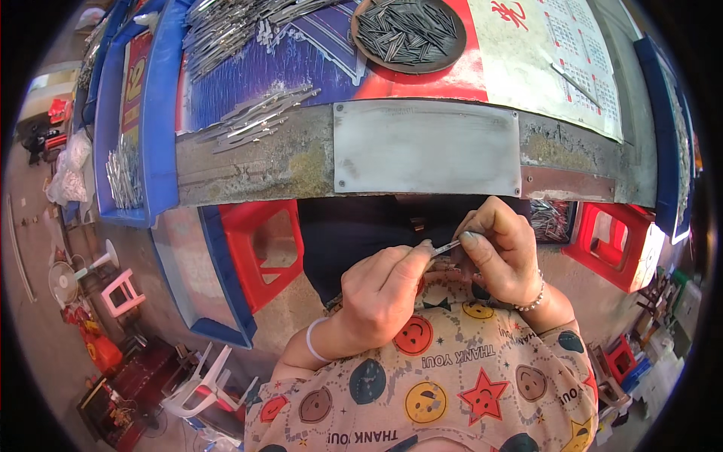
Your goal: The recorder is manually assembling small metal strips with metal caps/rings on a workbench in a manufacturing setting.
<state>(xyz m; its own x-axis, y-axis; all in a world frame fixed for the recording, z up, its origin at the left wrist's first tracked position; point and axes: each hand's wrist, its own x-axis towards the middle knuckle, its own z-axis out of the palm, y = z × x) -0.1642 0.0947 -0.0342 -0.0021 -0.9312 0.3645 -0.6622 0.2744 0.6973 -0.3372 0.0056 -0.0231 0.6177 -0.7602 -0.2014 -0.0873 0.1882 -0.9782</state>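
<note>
My left hand (380, 290) and my right hand (501, 252) meet in front of my body, just below the table's near edge. A thin, narrow metal piece (446, 247) is pinched between the fingertips of both, its ends partly covered by them. Straight ahead, a pale metal plate (425, 147) is fixed on the table edge. Beyond it stands a round brown bowl (410, 69) full of dark, slim metal pieces (407, 30). Flat silvery metal strips (260, 117) lie loosely at the table's left front, with a larger heap of strips (226, 34) behind.
Blue trays flank the table, one on the left (162, 98) with metal pieces and one on the right (663, 128). A single strip (575, 84) rests on a calendar sheet (542, 45). Red stools (260, 252) stand under the table, beside another blue tray (226, 301).
</note>
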